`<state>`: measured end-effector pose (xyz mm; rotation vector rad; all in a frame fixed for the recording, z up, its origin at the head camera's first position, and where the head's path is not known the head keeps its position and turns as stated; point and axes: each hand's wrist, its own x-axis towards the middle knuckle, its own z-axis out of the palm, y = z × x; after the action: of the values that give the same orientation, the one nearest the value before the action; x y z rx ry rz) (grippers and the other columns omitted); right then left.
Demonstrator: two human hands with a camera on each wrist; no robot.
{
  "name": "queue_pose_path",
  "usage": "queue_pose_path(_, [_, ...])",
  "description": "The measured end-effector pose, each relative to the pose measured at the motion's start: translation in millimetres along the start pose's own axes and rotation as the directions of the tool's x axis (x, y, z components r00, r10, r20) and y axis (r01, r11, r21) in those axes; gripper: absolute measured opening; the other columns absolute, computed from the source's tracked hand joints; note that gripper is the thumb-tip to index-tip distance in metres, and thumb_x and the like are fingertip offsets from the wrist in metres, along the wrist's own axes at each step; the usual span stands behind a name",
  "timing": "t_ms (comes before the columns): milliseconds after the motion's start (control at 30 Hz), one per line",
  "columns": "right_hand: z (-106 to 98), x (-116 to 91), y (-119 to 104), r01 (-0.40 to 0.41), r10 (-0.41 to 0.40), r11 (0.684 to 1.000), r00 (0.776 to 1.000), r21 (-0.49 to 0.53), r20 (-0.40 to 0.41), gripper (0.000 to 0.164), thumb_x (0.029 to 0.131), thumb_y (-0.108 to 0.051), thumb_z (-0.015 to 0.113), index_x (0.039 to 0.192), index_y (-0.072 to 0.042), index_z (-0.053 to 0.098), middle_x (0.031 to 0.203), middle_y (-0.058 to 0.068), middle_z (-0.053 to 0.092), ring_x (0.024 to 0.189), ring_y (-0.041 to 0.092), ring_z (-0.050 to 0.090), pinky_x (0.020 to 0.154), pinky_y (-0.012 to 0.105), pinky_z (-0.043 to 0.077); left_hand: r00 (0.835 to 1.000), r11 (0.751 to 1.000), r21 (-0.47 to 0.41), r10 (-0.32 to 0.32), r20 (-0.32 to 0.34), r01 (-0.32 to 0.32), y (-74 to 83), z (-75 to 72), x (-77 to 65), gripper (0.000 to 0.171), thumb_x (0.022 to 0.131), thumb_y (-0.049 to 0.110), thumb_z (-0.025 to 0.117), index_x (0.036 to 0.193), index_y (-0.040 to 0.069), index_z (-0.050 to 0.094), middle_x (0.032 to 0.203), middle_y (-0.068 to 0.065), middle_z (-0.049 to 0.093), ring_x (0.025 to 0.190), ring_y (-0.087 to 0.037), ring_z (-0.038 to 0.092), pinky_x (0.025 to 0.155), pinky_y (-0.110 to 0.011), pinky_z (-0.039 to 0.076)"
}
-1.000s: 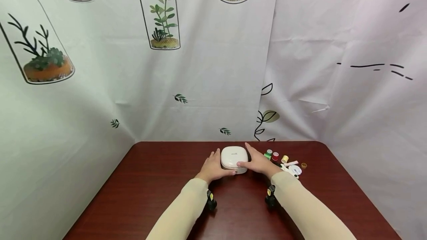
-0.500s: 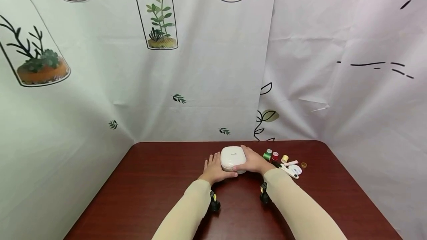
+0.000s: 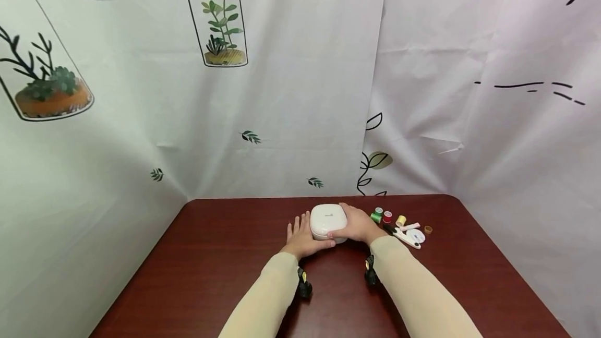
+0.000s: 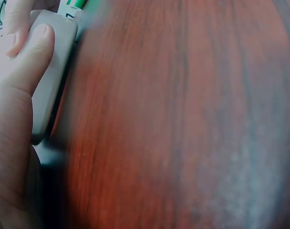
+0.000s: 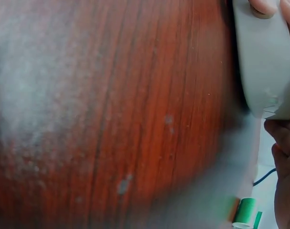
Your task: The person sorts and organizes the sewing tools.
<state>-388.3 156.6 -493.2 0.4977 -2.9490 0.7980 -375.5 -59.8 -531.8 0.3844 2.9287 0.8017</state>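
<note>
A white rounded box (image 3: 328, 218) with a small mark on its lid stands on the dark red-brown table (image 3: 225, 260), between both hands. My left hand (image 3: 300, 240) steadies its left side, fingers straight and spread, thumb laid along the front. My right hand (image 3: 359, 225) grips the right side, with the thumb at the lid's front edge and the other fingers mostly hidden behind it. The left wrist view has the left thumb (image 4: 34, 62) against the box's wall (image 4: 51, 86). In the right wrist view fingertips touch the white wall (image 5: 266, 62). The lid looks shut.
Right of the box lie green spools (image 3: 376, 216), a red spool (image 3: 387, 217), a yellow spool (image 3: 401, 221), a black-and-white tool (image 3: 407, 239), a pink strip (image 3: 410, 227), a white disc (image 3: 416, 236) and a brown ring (image 3: 428, 229). A printed curtain (image 3: 300, 98) hangs behind the table.
My right hand has moved slightly left and closer round the box, its thumb shifting left along the front. The left hand stays at the box's side. The head view has shifted a little.
</note>
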Motion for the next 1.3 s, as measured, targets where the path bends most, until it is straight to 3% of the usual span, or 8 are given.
queue_pose_path(267, [-3, 0, -2, 0.006, -0.006, 1.0, 1.0, 0.002, 0.013, 0.119, 0.067, -0.072, 0.079, 0.152, 0.001, 0.04, 0.143, 0.019, 0.054, 0.126, 0.033, 0.055, 0.104, 0.052, 0.046, 1.0, 1.0, 0.023, -0.011, 0.009, 0.011, 0.1, 2.9, -1.6, 0.135, 0.071, 0.089, 0.057, 0.163, 0.008, 0.001, 0.17, -0.013, 0.006, 0.155, -0.036, 0.002, 0.122, -0.058, 0.0])
queue_pose_path(633, [-7, 4, -2, 0.044, -0.044, 0.999, 0.999, -0.018, 0.01, 0.115, 0.066, -0.071, 0.08, 0.149, 0.001, 0.045, 0.133, 0.015, 0.061, 0.117, 0.029, 0.061, 0.099, 0.05, 0.05, 0.999, 0.999, 0.029, -0.018, 0.032, 0.017, 8.4, -9.3, -6.9, 0.131, 0.075, 0.084, 0.061, 0.163, 0.007, 0.001, 0.169, -0.015, 0.006, 0.155, -0.036, 0.001, 0.122, -0.057, -0.001])
queue_pose_path(967, [-22, 6, -5, 0.041, -0.042, 0.999, 0.997, 0.009, 0.057, 0.105, 0.075, -0.067, 0.076, 0.148, 0.003, 0.045, 0.134, 0.016, 0.062, 0.119, 0.029, 0.061, 0.1, 0.049, 0.049, 0.998, 0.998, 0.052, -0.026, 0.05, 0.024, 5.1, -6.0, 1.8, 0.135, 0.072, 0.088, 0.058, 0.163, 0.01, -0.003, 0.17, -0.014, 0.004, 0.155, -0.034, -0.002, 0.122, -0.056, -0.003])
queue_pose_path(1300, [-33, 13, -8, 0.002, -0.002, 1.0, 0.992, -0.002, 0.124, 0.097, 0.081, -0.072, 0.067, 0.144, 0.0, 0.052, 0.135, 0.015, 0.062, 0.121, 0.028, 0.059, 0.102, 0.049, 0.048, 1.0, 1.0, 0.019, 0.014, 0.005, -0.014, 8.8, -9.4, -6.3, 0.134, 0.07, 0.088, 0.061, 0.162, 0.004, 0.012, 0.166, -0.022, 0.014, 0.154, -0.041, 0.004, 0.121, -0.059, 0.0])
